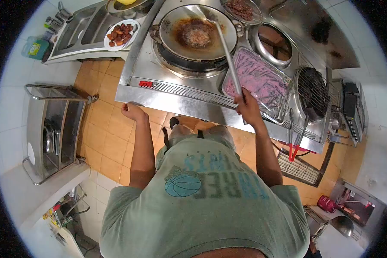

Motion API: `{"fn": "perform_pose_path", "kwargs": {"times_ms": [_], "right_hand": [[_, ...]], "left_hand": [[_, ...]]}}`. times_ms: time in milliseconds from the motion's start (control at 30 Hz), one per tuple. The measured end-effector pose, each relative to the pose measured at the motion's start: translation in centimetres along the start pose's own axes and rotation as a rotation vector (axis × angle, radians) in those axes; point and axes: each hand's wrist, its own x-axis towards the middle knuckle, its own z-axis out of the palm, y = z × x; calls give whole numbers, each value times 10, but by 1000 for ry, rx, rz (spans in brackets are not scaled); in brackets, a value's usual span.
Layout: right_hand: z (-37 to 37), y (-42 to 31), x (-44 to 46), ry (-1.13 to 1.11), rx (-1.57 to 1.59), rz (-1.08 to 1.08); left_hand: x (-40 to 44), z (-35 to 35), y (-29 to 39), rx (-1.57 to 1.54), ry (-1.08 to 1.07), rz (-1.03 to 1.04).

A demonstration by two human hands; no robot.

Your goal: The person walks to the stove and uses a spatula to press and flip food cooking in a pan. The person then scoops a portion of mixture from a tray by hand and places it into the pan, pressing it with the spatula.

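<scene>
My right hand is closed around the lower handle of a long-handled metal cooking utensil. Its far end reaches over the wok; whether that end is a ladle or a spatula is unclear. Brown bubbling oil with some small pieces of food lies in the bottom of the wok, which sits on a burner. My left hand is at the front edge of the steel stove, fingers curled; what they hold, if anything, is hidden. Beside my right hand lies a tray of pinkish coated strips under clear wrap.
At the back left, a plate of browned chunks stands by the sink. A strainer with dark red food and a metal ring lie behind the tray. Red-handled tongs hang over the right front edge. A steel trolley stands left.
</scene>
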Motion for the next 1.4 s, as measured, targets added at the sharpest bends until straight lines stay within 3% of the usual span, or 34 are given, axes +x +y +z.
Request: {"fn": "perform_pose_path", "kwargs": {"times_ms": [133, 233, 567, 867, 1200, 1400], "right_hand": [[-3, -45, -24, -85, 511, 151], [-4, -61, -29, -161, 672, 248], [29, -26, -20, -279, 982, 454], [12, -48, -10, -301, 1288, 564], [8, -47, -6, -300, 1414, 644], [11, -36, -5, -334, 1365, 582]], "left_hand": [[18, 30, 14, 316, 278, -223], [18, 43, 15, 514, 417, -269], [23, 45, 3, 519, 431, -255], [10, 48, 27, 533, 398, -226], [17, 46, 10, 520, 420, -178], [23, 44, 2, 490, 426, -158]]}}
